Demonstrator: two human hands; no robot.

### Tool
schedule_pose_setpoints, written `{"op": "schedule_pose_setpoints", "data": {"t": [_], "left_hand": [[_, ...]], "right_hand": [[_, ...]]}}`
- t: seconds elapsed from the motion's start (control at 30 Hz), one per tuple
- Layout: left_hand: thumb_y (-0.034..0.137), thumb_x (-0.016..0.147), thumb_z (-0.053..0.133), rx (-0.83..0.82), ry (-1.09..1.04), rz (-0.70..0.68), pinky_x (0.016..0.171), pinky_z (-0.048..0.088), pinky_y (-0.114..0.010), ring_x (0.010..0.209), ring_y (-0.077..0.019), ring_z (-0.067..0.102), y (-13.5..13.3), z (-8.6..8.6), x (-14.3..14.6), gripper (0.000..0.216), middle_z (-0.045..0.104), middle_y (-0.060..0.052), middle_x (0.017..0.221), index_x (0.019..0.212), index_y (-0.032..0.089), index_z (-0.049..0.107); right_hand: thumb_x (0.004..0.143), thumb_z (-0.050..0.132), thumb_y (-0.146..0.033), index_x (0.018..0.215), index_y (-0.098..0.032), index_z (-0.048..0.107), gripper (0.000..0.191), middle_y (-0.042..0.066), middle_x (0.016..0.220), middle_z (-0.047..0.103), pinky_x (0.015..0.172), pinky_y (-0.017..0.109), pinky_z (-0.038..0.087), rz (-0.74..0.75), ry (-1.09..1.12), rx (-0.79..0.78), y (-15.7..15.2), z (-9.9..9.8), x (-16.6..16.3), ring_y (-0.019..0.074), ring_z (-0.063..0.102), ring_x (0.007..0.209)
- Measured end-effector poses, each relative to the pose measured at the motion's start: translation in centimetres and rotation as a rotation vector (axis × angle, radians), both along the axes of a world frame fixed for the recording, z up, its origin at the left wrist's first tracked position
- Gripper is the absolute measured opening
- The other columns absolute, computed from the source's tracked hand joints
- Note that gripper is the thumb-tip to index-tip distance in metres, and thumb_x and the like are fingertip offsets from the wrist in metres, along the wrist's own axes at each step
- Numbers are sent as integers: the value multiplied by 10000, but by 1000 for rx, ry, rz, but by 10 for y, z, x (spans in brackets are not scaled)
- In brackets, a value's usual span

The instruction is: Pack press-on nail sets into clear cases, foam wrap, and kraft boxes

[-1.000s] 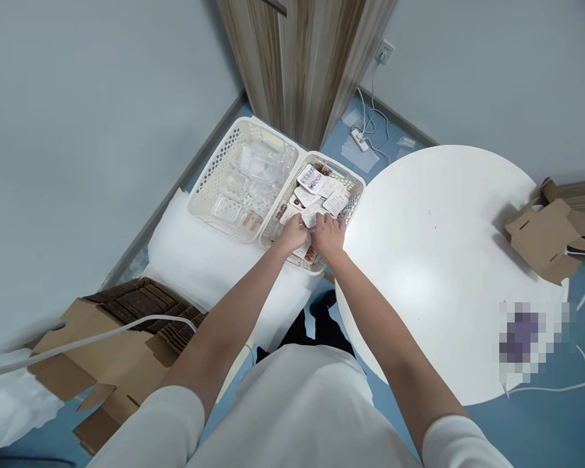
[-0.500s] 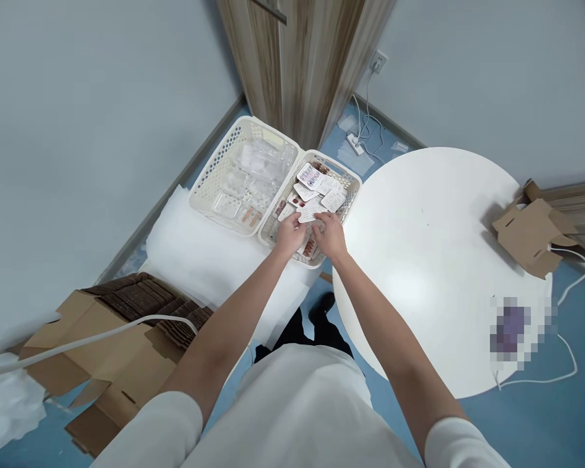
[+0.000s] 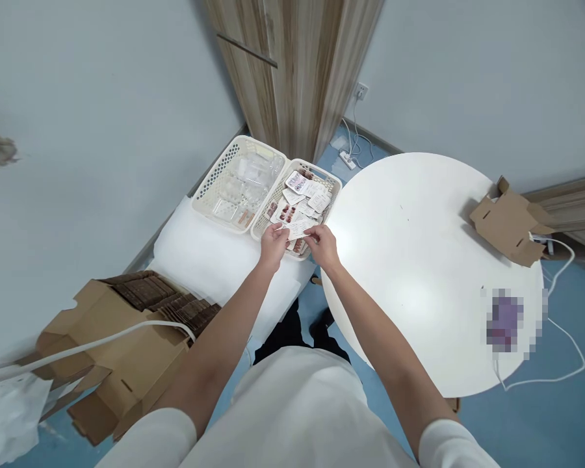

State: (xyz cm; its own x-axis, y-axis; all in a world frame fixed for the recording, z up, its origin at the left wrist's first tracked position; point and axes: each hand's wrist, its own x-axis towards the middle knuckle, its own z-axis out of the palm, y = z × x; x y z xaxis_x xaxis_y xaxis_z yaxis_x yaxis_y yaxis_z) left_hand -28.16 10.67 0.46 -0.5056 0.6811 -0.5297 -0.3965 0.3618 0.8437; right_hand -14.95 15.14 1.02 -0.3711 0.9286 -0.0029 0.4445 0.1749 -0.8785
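Two bare hands, left hand (image 3: 273,247) and right hand (image 3: 322,246), thumbs and fingers drawn in to a pinch at opposite edges of one white printed card (image 3: 298,227). Print faces up; whether a second card is stacked beneath, I cannot tell. Clock centred on the card, 12 being straight ahead of the person.

Card position: over the near end of the card basket (image 3: 340,186). Contact with the heap below not resolvable. Loose cards (image 3: 316,200) lie overlapping from 11 to 1, mixed faces; one at 11, just beyond the left fingers, shows dark red pieces in rows (image 3: 287,213).

Further out: at 10, close against the first, a second basket (image 3: 209,175) with clear plastic pieces (image 3: 258,168). At 8, a cardboard box (image 3: 78,325) packed with dark brown flat pieces. At 3, the white round table (image 3: 400,260), an opened carton (image 3: 509,227) near its far rim. At 12, the wood-grain cabinet (image 3: 297,84).

Risks, my judgement: edge-only pinch could let the card bend or slip if the hands pull unevenly. Loose heap might slide and mix if fingers dip into it. A knock on either basket would probably jog its neighbour.
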Motion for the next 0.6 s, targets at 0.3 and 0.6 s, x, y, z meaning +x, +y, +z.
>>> {"op": "schedule_pose_setpoints", "data": {"t": [0.3,0.6], "left_hand": [[189,649,609,134,-112,-94,654,503,-288,727,-140,619,17,16,9,357,631,-52,853,999,144,547],[286,695,594,392,223,-533,790,469,-304,844,-165,604,-3,36,58,226,643,-69,925,875,166,660]], "right_hand": [[779,509,-261,887,-237,596,140,45,946,541,765,336,463,-115,61,33,-19,21,28,170,529,892],[795,485,-331,973,-220,568,225,47,954,584,769,333,464,-324,89,-15,-50,67,95,159,549,843]]}}
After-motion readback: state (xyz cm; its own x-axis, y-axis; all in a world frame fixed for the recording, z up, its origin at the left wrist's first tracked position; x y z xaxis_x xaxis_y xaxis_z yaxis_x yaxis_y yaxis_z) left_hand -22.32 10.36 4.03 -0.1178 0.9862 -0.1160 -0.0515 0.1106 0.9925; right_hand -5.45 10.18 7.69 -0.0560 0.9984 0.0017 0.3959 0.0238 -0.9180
